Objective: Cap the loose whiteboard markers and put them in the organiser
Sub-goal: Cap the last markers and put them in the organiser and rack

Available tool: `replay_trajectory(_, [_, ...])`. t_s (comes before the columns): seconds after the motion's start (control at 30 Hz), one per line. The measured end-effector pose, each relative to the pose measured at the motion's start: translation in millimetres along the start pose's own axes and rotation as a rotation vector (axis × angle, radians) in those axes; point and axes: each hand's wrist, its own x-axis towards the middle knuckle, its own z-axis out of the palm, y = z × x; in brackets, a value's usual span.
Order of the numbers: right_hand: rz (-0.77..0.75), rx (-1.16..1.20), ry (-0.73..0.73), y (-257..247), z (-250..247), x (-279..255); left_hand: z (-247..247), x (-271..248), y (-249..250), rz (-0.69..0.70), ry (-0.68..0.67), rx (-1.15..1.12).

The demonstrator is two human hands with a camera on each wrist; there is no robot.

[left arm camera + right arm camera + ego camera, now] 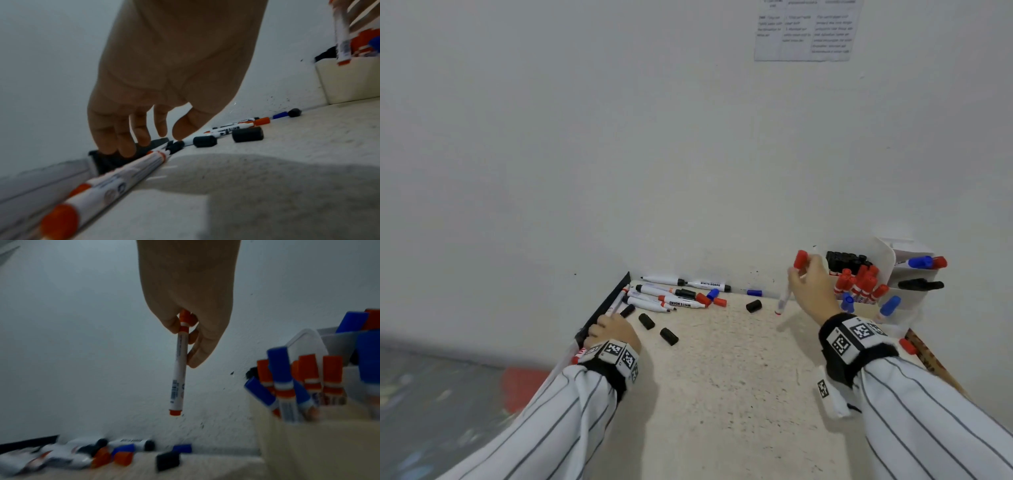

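Speckled tabletop (722,377) is carrying scattered markers. Right hand (813,291) is pinching a capped red marker (179,369), organiser (873,253) just beside it. Only the left wrist view is showing the left hand (164,73) empty, fingers relaxed, fingertips (125,149) touching a black edge strip (107,160).

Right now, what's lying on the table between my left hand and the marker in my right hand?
In the head view, two loose black caps lie near the left hand; another sits nearer the held red marker.

Head view bright, evenly lit, edges bowed; wrist views dim, bluish, motion-blurred; soft shadow on table (267,186).
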Motion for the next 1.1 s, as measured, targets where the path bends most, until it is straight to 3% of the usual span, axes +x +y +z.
replay_trajectory(0.2, [-0.093,-0.037,0.139,6.9,-40.8,22.1,8.4,14.0,-8.9,-0.017,-0.072,0.002])
replay_trajectory(0.4, [-0.013,-0.193,0.308,29.3,-71.0,34.2,8.9,15.8,-7.5,-0.018,-0.038,0.066])
replay_trajectory(0.53, [0.079,-0.211,0.325,41.4,-80.6,38.6,8.1,18.1,-5.8,-0.018,-0.033,0.058])
replay_trajectory(0.77, [0.048,-0.301,0.244,54.9,-71.9,48.5,0.8,20.3,0.3,-0.005,-0.066,-0.018])
replay_trajectory(0.87, [0.144,-0.335,0.1,62.1,-64.2,51.3,3.5,22.7,7.4,0.078,-0.086,-0.195])
replay_trajectory(1.1, [0.16,-0.627,-0.098,74.0,-53.4,54.8,0.8,5.9,29.5,0.241,-0.097,-0.606])
